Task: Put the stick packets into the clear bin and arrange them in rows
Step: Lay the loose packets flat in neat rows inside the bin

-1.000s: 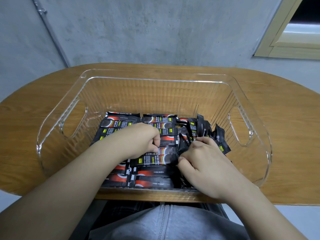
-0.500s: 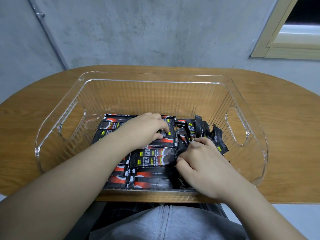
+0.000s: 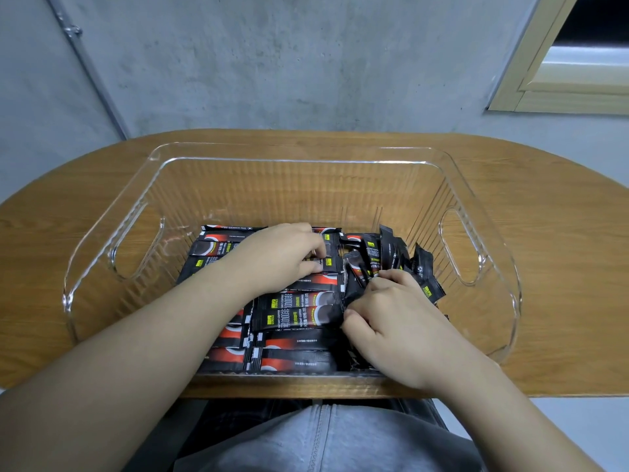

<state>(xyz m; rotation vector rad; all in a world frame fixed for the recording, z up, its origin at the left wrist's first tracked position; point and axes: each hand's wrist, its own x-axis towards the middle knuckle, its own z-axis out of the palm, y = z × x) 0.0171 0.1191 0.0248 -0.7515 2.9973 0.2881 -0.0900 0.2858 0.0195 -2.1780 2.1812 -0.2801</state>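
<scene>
Head view: stick packets (image 3: 299, 311) lie rowed across the clear bin (image 3: 292, 156)'s left; right-side ones (upended) remain, pinched by right hand (image 3: 396, 321); left hand (image 3: 282, 257) pinches one.

Both forearms reach up from the lower frame toward the centre, the left hand (image 3: 286, 257) knuckles-up with curled fingers (image 3: 315, 265), the right hand (image 3: 394, 318) lower right, its fingers bent inward.
</scene>
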